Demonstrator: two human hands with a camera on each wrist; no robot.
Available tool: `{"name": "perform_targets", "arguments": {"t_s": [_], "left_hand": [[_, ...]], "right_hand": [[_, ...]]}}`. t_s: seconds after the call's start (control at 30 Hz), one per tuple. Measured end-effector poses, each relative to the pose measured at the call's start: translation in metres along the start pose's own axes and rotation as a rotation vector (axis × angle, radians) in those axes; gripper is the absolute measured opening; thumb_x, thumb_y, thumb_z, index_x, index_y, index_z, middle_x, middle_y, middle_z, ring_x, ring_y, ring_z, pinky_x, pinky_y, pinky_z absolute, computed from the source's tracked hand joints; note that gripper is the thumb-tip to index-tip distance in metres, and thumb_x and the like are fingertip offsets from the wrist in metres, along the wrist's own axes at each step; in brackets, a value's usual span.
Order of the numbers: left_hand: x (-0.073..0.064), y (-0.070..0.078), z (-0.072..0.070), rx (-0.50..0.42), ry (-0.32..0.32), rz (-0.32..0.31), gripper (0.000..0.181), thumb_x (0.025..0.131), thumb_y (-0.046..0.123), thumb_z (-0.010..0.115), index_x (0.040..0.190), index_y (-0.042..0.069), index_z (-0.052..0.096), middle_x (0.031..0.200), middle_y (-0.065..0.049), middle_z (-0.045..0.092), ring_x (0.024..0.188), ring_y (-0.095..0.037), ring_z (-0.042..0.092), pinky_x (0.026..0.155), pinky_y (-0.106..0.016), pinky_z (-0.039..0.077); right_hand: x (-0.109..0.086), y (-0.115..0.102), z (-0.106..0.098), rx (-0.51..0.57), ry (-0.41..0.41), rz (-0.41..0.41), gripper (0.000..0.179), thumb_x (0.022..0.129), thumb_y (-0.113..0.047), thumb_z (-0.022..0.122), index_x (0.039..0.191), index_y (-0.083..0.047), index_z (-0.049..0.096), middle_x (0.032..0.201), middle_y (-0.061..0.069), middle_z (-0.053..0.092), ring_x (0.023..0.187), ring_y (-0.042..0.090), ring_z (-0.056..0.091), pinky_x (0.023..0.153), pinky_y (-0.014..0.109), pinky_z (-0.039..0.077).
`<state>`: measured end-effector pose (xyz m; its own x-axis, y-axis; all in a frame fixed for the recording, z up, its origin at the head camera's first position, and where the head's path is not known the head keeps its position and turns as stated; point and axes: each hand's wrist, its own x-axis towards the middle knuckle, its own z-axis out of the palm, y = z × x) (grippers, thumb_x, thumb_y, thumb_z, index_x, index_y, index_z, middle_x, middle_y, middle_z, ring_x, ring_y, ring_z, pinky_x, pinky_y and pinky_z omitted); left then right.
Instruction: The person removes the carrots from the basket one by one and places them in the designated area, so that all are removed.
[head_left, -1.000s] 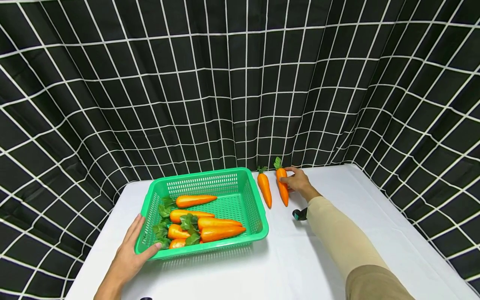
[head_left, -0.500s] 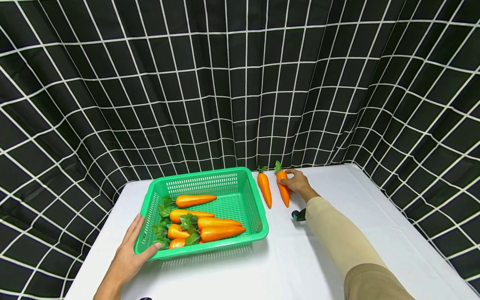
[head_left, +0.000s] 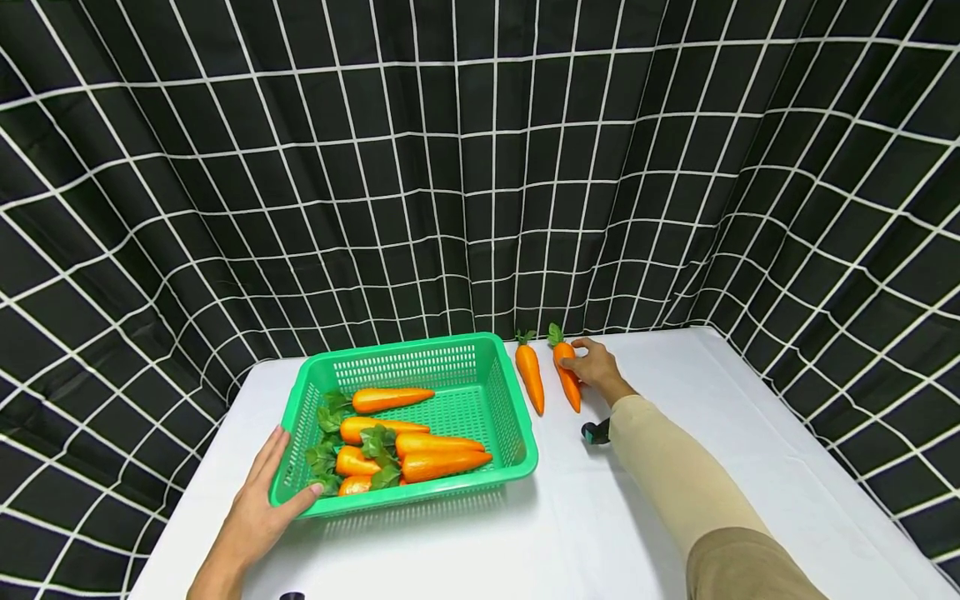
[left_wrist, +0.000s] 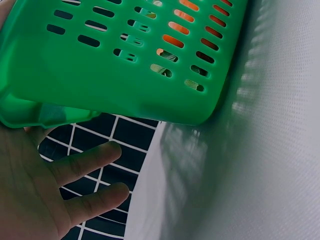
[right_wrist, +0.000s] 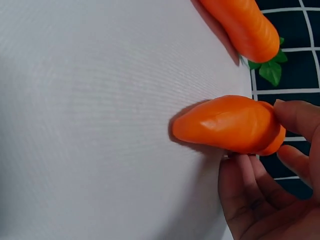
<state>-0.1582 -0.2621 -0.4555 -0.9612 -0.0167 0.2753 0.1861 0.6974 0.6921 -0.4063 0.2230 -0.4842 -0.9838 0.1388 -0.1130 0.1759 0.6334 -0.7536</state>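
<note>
In the head view, my right hand [head_left: 596, 365] pinches an orange carrot [head_left: 567, 375] with a green leafy top, at the back of the table. The right wrist view shows that carrot [right_wrist: 225, 125] between thumb and fingers, tip on or just above the cloth. A second carrot [head_left: 529, 375] lies to its left. My left hand [head_left: 258, 504] rests at the front left corner of a green basket [head_left: 420, 493], thumb at the rim. Two of its fingers [left_wrist: 95, 202] look straight and apart from the basket [left_wrist: 100, 85] in the left wrist view. Several leafy carrots [head_left: 442, 465] lie inside the basket.
A white cloth [head_left: 570, 533] covers the table. Black curtain with white grid lines [head_left: 480, 208] hangs close behind its back edge and along both sides. A small dark device [head_left: 596, 432] is at my right wrist.
The carrot in my right hand has shifted slightly toward me, and its tip has swung a little to the right. My left hand and the basket have stayed in place.
</note>
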Motion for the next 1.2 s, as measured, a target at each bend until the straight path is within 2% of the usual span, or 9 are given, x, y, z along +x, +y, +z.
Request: {"name": "perform_targets", "arguments": {"t_s": [0.27, 0.47, 0.6, 0.9, 1.2], "left_hand": [[0.0, -0.001, 0.0, 0.01, -0.003, -0.006, 0.087, 0.073, 0.032, 0.069, 0.14, 0.018, 0.016, 0.143, 0.005, 0.006, 0.127, -0.027, 0.009, 0.09, -0.061, 0.014], [-0.001, -0.001, 0.0, 0.006, -0.002, -0.006, 0.087, 0.073, 0.031, 0.069, 0.14, 0.018, 0.016, 0.143, 0.007, 0.006, 0.128, -0.027, 0.008, 0.091, -0.061, 0.014], [-0.001, 0.0, 0.001, 0.008, -0.003, -0.003, 0.086, 0.073, 0.031, 0.069, 0.14, 0.018, 0.016, 0.143, 0.006, 0.006, 0.127, -0.028, 0.009, 0.09, -0.061, 0.015], [0.001, 0.002, -0.002, 0.027, -0.007, -0.003, 0.085, 0.073, 0.033, 0.068, 0.14, 0.017, 0.016, 0.143, 0.005, 0.006, 0.127, -0.029, 0.009, 0.088, -0.062, 0.016], [0.0, 0.001, -0.001, 0.013, -0.013, 0.003, 0.086, 0.074, 0.032, 0.068, 0.14, 0.019, 0.014, 0.143, 0.005, 0.006, 0.128, -0.027, 0.008, 0.089, -0.062, 0.013]], "right_hand": [[-0.002, 0.001, 0.002, -0.025, 0.008, -0.025, 0.052, 0.073, -0.028, 0.067, 0.119, -0.012, 0.046, 0.093, 0.016, 0.056, 0.064, 0.021, 0.055, 0.051, 0.026, 0.048], [-0.001, 0.002, 0.003, -0.084, 0.012, -0.04, 0.051, 0.075, -0.028, 0.065, 0.119, -0.012, 0.046, 0.092, 0.014, 0.058, 0.07, 0.022, 0.054, 0.058, 0.027, 0.046], [-0.003, 0.0, 0.0, -0.084, 0.015, -0.056, 0.055, 0.075, -0.03, 0.065, 0.123, -0.011, 0.044, 0.096, 0.016, 0.057, 0.075, 0.024, 0.054, 0.062, 0.029, 0.047], [-0.014, -0.003, -0.014, -0.001, 0.027, -0.089, 0.057, 0.076, -0.032, 0.063, 0.125, -0.013, 0.041, 0.095, 0.014, 0.056, 0.066, 0.025, 0.057, 0.053, 0.03, 0.048], [-0.042, -0.015, -0.034, 0.18, 0.067, -0.176, 0.052, 0.077, -0.028, 0.065, 0.122, -0.014, 0.045, 0.095, 0.015, 0.054, 0.076, 0.034, 0.056, 0.056, 0.029, 0.05]]}}
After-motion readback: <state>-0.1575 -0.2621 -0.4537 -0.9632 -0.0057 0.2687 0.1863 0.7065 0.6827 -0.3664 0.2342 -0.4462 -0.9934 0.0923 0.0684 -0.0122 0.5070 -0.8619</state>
